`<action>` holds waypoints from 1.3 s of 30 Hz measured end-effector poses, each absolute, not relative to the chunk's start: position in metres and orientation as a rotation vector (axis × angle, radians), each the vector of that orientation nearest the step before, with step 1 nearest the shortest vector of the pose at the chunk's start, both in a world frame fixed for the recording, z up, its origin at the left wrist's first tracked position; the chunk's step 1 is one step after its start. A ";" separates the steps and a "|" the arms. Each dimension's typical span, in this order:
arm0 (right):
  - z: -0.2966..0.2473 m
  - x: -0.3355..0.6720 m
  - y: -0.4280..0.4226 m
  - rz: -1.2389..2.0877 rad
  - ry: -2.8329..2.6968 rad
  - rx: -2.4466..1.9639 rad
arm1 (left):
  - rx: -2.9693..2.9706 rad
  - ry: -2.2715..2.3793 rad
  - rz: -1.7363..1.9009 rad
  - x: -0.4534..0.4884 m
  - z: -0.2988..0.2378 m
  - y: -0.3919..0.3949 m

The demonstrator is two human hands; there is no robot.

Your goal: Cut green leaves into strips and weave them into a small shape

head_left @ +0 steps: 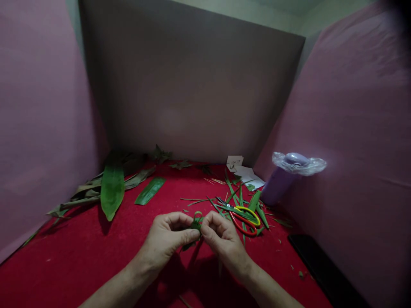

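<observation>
My left hand (168,237) and my right hand (221,237) meet over the red cloth, fingers curled and pinched together. Between them they hold a small folded piece of green leaf strip (196,223), with a loop sticking up above the fingertips and a tail hanging down. Just right of my right hand lie scissors (245,218) with one red and one yellow handle loop, resting among cut green strips.
The red table cloth (80,261) is walled by pink and grey boards. Large green leaves (112,188) and dry ones lie at the back left. A purple hand-held fan (290,169), white paper scraps (245,173) and a dark flat object (324,269) sit on the right.
</observation>
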State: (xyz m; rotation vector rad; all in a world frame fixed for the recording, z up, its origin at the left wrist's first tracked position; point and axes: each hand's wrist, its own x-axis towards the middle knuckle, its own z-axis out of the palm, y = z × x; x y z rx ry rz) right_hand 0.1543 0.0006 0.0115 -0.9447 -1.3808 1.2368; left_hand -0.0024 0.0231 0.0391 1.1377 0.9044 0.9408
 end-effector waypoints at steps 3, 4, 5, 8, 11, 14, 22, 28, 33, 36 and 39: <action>0.018 0.164 0.008 1.146 -1.499 -0.992 | 1.126 0.910 0.915 -0.003 0.036 0.023; 0.020 0.169 0.012 1.046 -1.532 -1.031 | 1.127 0.907 0.890 -0.003 0.034 0.023; 0.020 0.175 0.016 0.956 -1.566 -1.082 | 1.133 0.897 0.848 -0.004 0.032 0.023; 0.013 0.192 0.030 0.551 -1.806 -1.373 | 1.186 0.837 0.683 -0.007 0.031 0.022; 0.001 0.201 0.038 0.448 -1.900 -1.460 | 1.264 0.785 0.554 -0.016 0.036 0.024; -0.006 0.202 0.040 0.390 -1.965 -1.489 | 1.279 0.770 0.416 -0.029 0.039 0.034; -0.008 0.197 0.049 0.264 -2.086 -1.556 | 1.245 0.776 0.510 -0.037 0.035 0.052; -0.015 0.198 0.054 0.263 -2.077 -1.610 | 1.262 0.766 0.514 -0.037 0.037 0.049; -0.015 0.197 0.054 0.276 -2.045 -1.619 | 1.234 0.781 0.507 -0.036 0.035 0.050; -0.015 0.198 0.054 0.283 -2.035 -1.603 | 1.248 0.776 0.503 -0.037 0.033 0.050; -0.016 0.200 0.054 0.286 -2.024 -1.586 | 1.251 0.772 0.501 -0.038 0.033 0.050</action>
